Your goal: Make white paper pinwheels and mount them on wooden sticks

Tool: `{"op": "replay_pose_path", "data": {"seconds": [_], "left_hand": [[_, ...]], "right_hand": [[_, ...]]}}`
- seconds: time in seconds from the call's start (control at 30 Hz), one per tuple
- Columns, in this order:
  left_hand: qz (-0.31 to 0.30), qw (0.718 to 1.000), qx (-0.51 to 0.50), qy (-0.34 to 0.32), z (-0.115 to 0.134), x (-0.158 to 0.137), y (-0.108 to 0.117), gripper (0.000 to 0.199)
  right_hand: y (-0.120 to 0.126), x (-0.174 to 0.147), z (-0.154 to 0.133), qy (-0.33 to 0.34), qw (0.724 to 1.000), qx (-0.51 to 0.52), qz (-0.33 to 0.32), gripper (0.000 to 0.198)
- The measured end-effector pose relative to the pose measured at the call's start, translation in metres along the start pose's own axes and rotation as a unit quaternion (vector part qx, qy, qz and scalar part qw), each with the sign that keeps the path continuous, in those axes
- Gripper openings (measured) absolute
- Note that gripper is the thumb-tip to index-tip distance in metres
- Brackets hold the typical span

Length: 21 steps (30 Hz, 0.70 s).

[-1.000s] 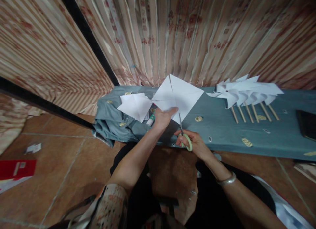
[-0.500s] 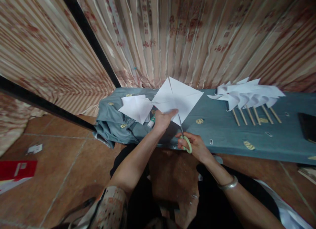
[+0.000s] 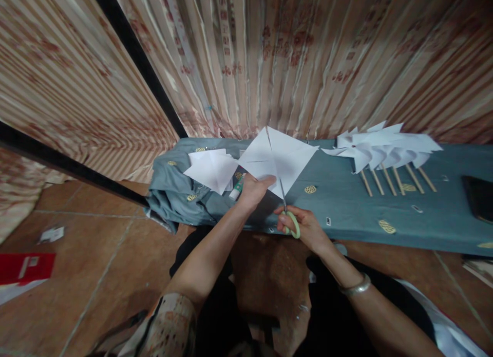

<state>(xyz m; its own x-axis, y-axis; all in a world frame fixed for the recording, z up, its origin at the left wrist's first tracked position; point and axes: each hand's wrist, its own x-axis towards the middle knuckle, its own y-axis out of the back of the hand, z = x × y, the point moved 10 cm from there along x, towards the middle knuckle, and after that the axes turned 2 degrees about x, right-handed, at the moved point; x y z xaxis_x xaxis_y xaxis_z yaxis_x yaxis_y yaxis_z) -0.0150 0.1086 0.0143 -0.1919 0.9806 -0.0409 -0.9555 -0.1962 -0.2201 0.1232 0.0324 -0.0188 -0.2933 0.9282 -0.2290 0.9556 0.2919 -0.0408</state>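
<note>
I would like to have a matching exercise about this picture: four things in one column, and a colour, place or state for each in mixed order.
1. scissors
2. white sheet
3. paper pinwheels
4. bracelet

A. silver-coloured
B. held in the left hand
C. on sticks
D. green-handled, in the right hand

Pairs: 1-D, 2-B, 3-C, 4-A

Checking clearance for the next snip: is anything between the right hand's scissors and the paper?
Nothing visible: the right hand has the scissors at the paper's near corner. The left hand grips close by, left of the blades, not across them.
</note>
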Motion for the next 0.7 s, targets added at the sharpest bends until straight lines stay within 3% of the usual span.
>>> {"op": "replay_pose_path", "data": {"seconds": [0.7], "left_hand": [[-0.012,1.0,-0.018,0.009,-0.0017,-0.0037,-0.0038,0.024]], "right_hand": [[0.0029,0.0008,-0.0015,-0.005,1.0,0.002,0.01,0.048]]}}
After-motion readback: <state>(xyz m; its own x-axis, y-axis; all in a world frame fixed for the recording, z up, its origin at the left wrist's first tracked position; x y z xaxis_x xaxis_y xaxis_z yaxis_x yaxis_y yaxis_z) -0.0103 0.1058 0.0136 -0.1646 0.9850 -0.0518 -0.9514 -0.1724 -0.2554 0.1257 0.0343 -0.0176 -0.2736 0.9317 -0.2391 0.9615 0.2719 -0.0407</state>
